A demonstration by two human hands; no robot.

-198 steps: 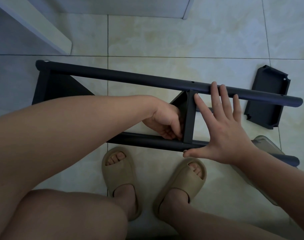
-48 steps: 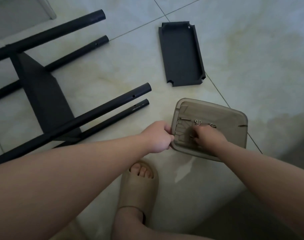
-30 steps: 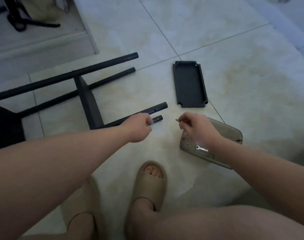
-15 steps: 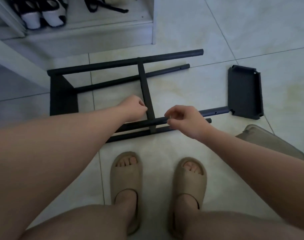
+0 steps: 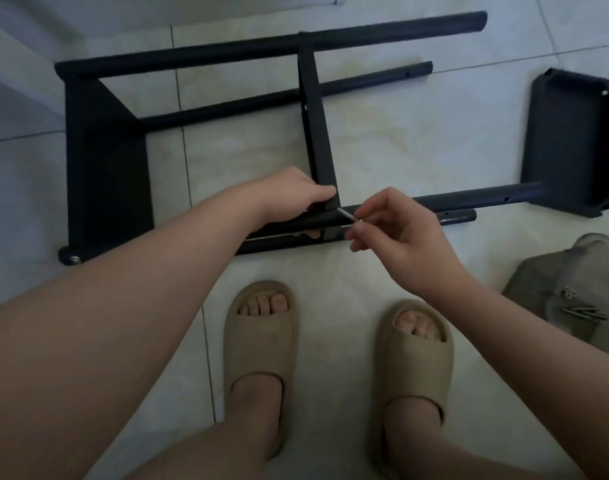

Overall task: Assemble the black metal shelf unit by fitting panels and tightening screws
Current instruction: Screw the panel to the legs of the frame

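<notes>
Head view: frame (image 5: 105, 150) on floor, 12 o'clock. The left hand (image 5: 296, 192) grips the panel (image 5: 318, 133) at its near corner; the right hand (image 5: 403, 233), at 4 o'clock of it, pinches a screw (image 5: 346, 214). Best practice: hold panel steady, enter screw square to its hole.

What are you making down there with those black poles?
A person is building a black metal shelf unit that lies on its side on the floor. The left hand holds the middle panel against a pole, and the right hand pinches a screw aimed at that joint. Another panel lies loose, with more screws in a tray.
</notes>
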